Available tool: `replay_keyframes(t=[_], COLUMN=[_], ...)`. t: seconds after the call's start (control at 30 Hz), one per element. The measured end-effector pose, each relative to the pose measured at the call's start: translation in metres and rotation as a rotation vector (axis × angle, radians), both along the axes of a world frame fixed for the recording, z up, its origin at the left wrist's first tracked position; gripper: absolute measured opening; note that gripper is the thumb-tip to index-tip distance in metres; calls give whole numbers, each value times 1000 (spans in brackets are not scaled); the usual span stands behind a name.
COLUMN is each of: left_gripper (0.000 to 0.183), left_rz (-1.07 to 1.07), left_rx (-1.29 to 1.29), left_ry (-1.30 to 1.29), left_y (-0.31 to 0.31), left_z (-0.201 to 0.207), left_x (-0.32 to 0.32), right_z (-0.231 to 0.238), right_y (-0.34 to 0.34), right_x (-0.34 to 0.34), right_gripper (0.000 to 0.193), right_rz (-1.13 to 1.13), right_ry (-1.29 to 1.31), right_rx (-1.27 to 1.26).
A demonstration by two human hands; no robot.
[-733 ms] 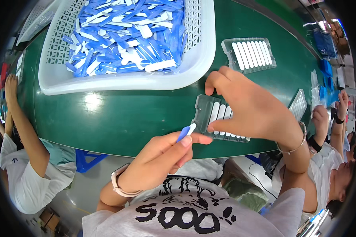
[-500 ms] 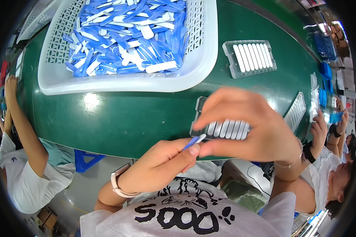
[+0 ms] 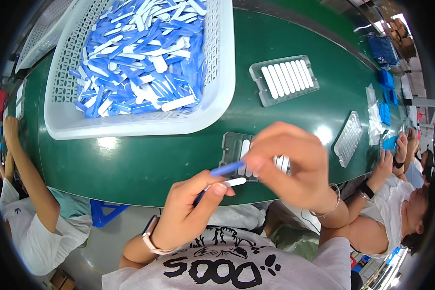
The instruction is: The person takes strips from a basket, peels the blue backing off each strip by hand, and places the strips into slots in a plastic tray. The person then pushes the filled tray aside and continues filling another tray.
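Observation:
My left hand (image 3: 191, 198) pinches a white round-ended strip (image 3: 236, 182) between thumb and fingers, and a darker blue end shows lower in that grip. Just above it, a narrow blue strip (image 3: 227, 168) runs from beside my left index finger to the fingertips of my right hand (image 3: 290, 162), which are closed on its far end. Under my right hand lies a clear slotted tray (image 3: 231, 145) with white strips in it, partly covered by my fingers.
A white perforated basket (image 3: 145, 130) heaped with blue and white strips (image 3: 145, 63) stands at the back left. A filled clear tray (image 3: 285, 79) and another slotted tray (image 3: 349, 138) lie on the green table (image 3: 174, 159). Co-workers sit on both sides.
My right hand now has the blue strip pinched in its fingers, apart from the white strip in my left hand. The view has shifted, moving basket and trays leftward and lower.

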State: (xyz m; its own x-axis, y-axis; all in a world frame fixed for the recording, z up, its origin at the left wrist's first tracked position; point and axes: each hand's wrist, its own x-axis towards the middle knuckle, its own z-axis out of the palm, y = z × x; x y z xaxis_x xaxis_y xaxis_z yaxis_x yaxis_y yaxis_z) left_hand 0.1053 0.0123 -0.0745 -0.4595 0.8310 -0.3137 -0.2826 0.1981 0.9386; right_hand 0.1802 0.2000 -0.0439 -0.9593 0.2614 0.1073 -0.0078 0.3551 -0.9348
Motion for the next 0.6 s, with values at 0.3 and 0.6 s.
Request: replay_keyframes(t=[0.3, 0.6], left_gripper=[19, 8], left_rz=[-70, -133], left_rx=[-97, 118], left_ry=[195, 798], left_y=[-13, -11], left_z=[12, 9], left_x=[-6, 9], right_z=[4, -9], right_y=[31, 30], right_x=[-2, -23], right_gripper=[10, 35], right_rz=[4, 379], right_ry=[-254, -175], right_rx=[-301, 526])
